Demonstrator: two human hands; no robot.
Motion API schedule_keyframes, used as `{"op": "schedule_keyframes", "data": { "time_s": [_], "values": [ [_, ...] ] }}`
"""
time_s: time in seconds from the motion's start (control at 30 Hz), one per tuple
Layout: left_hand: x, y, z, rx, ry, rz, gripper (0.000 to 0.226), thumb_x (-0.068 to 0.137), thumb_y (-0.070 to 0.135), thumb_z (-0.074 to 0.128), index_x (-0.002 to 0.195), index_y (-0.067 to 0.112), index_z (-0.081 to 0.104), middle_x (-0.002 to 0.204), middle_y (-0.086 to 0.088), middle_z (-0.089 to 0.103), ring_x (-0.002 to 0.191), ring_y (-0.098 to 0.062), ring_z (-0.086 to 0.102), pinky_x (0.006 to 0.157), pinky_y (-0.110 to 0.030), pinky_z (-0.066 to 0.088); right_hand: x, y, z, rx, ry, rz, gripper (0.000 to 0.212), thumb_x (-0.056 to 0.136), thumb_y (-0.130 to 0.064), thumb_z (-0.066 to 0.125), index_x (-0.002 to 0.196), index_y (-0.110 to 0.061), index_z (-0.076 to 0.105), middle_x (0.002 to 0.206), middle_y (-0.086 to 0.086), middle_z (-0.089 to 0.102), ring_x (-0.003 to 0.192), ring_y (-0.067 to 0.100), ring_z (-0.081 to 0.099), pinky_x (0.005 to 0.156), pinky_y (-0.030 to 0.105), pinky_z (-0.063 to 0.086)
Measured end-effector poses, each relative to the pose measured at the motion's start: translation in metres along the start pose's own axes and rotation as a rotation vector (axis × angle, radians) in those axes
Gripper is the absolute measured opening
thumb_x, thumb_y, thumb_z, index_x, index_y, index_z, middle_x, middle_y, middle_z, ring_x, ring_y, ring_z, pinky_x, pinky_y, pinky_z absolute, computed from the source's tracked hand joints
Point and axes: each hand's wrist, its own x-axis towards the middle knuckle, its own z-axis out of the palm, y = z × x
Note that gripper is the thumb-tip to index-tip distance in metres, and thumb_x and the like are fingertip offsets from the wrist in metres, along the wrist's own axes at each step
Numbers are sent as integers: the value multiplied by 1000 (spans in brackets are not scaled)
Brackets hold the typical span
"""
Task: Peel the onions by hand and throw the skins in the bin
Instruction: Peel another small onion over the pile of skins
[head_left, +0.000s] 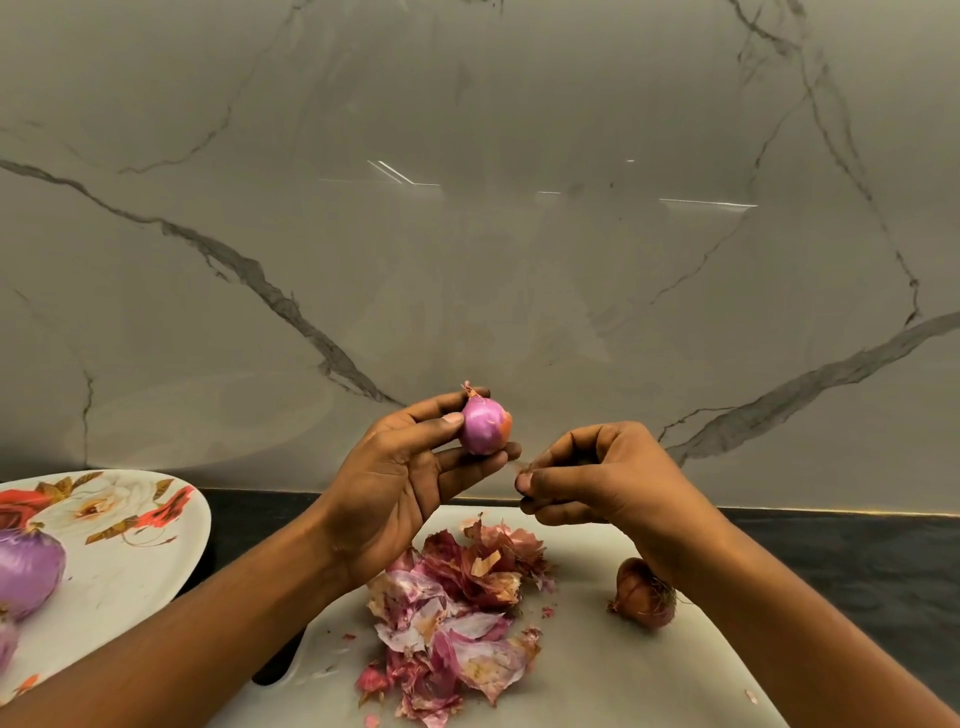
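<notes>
My left hand (410, 478) holds a small, mostly peeled purple onion (483, 426) up above the cutting board, with a patch of orange skin on its right side. Just right of it, my right hand (597, 478) pinches a thin scrap of onion skin (525, 467) between its fingertips. A pile of peeled skins (457, 608) lies on the white cutting board (597, 675). One unpeeled brown-red onion (641, 595) rests on the board under my right wrist. No bin is in view.
A floral plate (130, 551) at the left carries a large peeled purple onion (28, 577) and part of another at the edge. A dark handle (280, 665) sticks out beside the board. The worktop is black; a marble wall rises close behind.
</notes>
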Motion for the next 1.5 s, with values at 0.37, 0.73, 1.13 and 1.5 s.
{"op": "schedule_keyframes", "data": {
  "time_s": [0.37, 0.73, 1.13, 1.5],
  "values": [
    [-1, -5, 0, 200, 28, 45, 49, 82, 7, 75, 130, 8, 68, 128, -16, 73, 117, -35, 72, 96, -38, 61, -1, -6, 5, 139, -7, 105, 52, 90, -51, 72, 101, -1, 79, 94, 19, 80, 83, 32, 80, 71, 32, 66],
    [-1, -3, 1, 200, -20, 62, 49, 84, 6, 73, 132, 6, 65, 128, -17, 73, 118, -34, 72, 93, -35, 62, -4, -7, 2, 268, -102, 123, 26, 93, -13, 74, 109, 7, 75, 97, 25, 78, 77, 26, 78, 67, 29, 65],
    [-2, -5, -2, 262, -44, 63, 49, 84, 0, 73, 133, 8, 67, 133, -13, 71, 121, -34, 70, 98, -36, 60, -6, -10, 5, 197, -119, 147, 45, 91, -41, 73, 108, 1, 77, 100, 23, 79, 85, 31, 79, 73, 32, 67],
    [-2, -3, 2, 191, -31, 65, 47, 87, 9, 71, 133, 7, 64, 131, -17, 71, 119, -34, 71, 91, -32, 62, -5, -9, 2, 239, -98, 117, 19, 95, -11, 72, 106, 5, 76, 96, 25, 78, 75, 26, 78, 67, 29, 66]
  ]
}}
